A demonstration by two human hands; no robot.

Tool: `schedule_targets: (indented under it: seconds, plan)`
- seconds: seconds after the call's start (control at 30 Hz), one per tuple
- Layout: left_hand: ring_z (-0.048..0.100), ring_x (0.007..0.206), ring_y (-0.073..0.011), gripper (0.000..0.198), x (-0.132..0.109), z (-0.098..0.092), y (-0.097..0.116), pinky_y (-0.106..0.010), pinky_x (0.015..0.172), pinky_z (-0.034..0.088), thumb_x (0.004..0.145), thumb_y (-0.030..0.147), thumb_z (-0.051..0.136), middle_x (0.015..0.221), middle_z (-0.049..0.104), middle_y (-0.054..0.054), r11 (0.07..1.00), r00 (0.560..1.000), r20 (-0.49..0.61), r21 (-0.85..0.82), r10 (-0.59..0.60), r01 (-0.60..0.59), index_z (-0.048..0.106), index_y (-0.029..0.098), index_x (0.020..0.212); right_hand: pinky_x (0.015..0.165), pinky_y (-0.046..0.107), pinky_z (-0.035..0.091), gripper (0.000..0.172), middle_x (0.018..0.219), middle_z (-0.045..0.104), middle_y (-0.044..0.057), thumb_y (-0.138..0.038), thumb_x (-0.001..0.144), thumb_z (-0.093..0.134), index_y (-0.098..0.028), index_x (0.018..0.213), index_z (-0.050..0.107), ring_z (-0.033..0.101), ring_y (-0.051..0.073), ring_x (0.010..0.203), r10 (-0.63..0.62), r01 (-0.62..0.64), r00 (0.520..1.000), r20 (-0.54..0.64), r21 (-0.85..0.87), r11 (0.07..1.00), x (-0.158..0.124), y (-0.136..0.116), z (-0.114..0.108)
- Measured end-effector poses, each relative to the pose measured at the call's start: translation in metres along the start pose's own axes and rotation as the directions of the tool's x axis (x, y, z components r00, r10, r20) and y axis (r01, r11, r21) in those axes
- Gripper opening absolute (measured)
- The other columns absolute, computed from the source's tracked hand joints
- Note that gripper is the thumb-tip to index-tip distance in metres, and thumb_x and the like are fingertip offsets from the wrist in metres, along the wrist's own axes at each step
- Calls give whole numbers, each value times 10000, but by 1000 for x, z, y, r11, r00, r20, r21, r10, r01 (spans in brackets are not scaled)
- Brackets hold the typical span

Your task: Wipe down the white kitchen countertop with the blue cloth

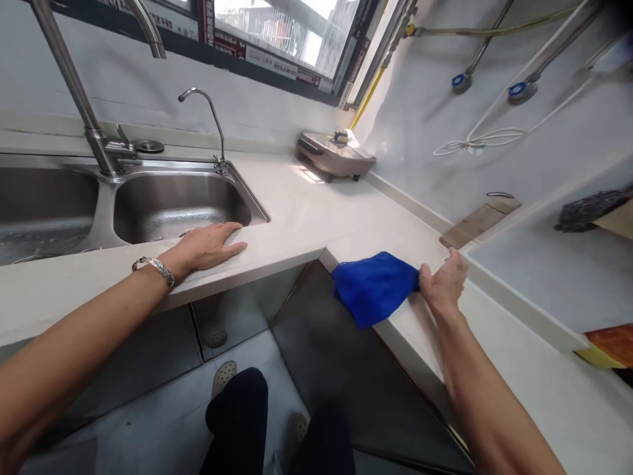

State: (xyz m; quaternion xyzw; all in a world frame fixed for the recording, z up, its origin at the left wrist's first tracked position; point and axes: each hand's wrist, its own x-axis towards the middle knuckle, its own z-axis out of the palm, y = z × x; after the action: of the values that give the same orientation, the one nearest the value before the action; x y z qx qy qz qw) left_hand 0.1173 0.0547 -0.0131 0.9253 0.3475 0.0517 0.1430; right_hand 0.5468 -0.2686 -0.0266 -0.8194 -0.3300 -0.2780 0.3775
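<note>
My left hand (210, 245) lies flat and open on the white countertop (306, 211), just in front of the right basin of the steel sink (178, 208). A silver bracelet (154, 267) is on that wrist. My right hand (444, 280) is closed on the edge of a blue cloth (373, 285). The cloth lies on the counter's front edge at the inner corner and hangs partly over it.
A tall faucet (74, 86) and a smaller tap (210, 115) stand behind the sink. An electric pan (336, 155) with a lid sits at the back corner. A wooden board (477, 221) leans by the right wall. Hoses and white cord hang on that wall.
</note>
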Motion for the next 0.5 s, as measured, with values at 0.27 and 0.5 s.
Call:
schedule_targets:
  seconds: [0.27, 0.5]
  plan:
    - [499, 1402, -341, 804, -6, -6, 6, -495, 1154, 393, 914, 716, 307, 1587, 490, -71, 1000, 1000, 6, -17, -11, 11, 391, 254, 1567, 1098, 750, 368, 632, 1572, 462, 236, -490, 1008, 431, -177, 1557, 420, 387, 462, 1474, -380, 507, 795, 472, -176, 844, -91, -83, -1]
    - [479, 1413, -347, 824, -4, 0, 6, -505, 1168, 382, 919, 720, 279, 1604, 463, -85, 1000, 1000, -6, 25, 7, -7, 374, 242, 1583, 1087, 721, 418, 753, 1618, 387, 281, -384, 1034, 412, -144, 1674, 95, 396, 466, 1478, -519, 678, 693, 500, -207, 706, -135, -49, -40]
